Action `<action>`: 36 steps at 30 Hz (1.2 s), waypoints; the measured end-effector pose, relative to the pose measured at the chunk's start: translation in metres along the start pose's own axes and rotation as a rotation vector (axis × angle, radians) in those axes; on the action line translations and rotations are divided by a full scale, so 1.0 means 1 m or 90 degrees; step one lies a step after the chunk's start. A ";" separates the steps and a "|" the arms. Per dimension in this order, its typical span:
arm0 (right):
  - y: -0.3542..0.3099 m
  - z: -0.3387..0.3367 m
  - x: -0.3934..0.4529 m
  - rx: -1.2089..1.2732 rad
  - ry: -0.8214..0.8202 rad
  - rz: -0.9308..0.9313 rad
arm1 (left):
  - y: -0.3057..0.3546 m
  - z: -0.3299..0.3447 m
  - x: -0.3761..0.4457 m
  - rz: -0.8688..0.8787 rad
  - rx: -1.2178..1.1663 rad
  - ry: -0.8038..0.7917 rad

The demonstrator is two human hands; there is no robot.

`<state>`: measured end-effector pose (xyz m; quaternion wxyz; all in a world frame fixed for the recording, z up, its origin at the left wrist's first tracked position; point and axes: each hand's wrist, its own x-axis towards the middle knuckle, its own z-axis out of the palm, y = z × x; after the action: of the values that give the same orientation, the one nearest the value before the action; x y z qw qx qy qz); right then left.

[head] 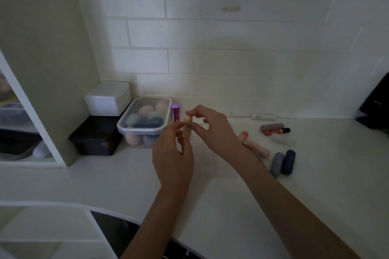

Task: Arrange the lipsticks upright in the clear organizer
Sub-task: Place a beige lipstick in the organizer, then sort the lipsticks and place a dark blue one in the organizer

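I hold a cream lipstick (187, 127) upright between both hands over the white counter. My left hand (172, 153) pinches its side, and my right hand (214, 130) grips its rounded top. The clear organizer (219, 166) is only faintly visible as a grid under my hands. A purple lipstick (175, 112) stands upright just behind. Several loose lipsticks lie to the right: coral (243, 135), pink (260, 149), mauve (271, 127), orange and black (277, 131), frosted white (283, 140), grey (276, 164) and navy (288, 162).
A clear lidded box of makeup sponges (145, 120) sits left of my hands. Beyond it a white box (107, 101) rests on a black box (94, 136) beside a shelf unit (37, 90). A white tube (264, 116) lies by the tiled wall; a black object (374, 103) stands far right.
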<state>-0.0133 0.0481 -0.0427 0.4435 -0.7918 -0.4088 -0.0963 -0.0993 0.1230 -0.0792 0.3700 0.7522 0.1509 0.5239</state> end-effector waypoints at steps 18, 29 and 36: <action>0.099 -0.142 -0.049 -0.195 0.064 0.423 | 0.056 0.089 -0.037 0.506 0.231 -0.519; 0.074 -0.159 -0.038 -0.335 -0.213 0.466 | 0.041 0.089 -0.052 0.537 0.294 -0.592; 0.059 -0.153 -0.046 -0.271 -0.316 0.662 | 0.051 0.097 -0.063 0.578 0.222 -0.562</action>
<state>0.0325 -0.1137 -0.0132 0.1558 -0.9575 -0.0317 0.2405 -0.0459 0.0106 -0.1023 0.0124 0.9344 -0.2650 0.2376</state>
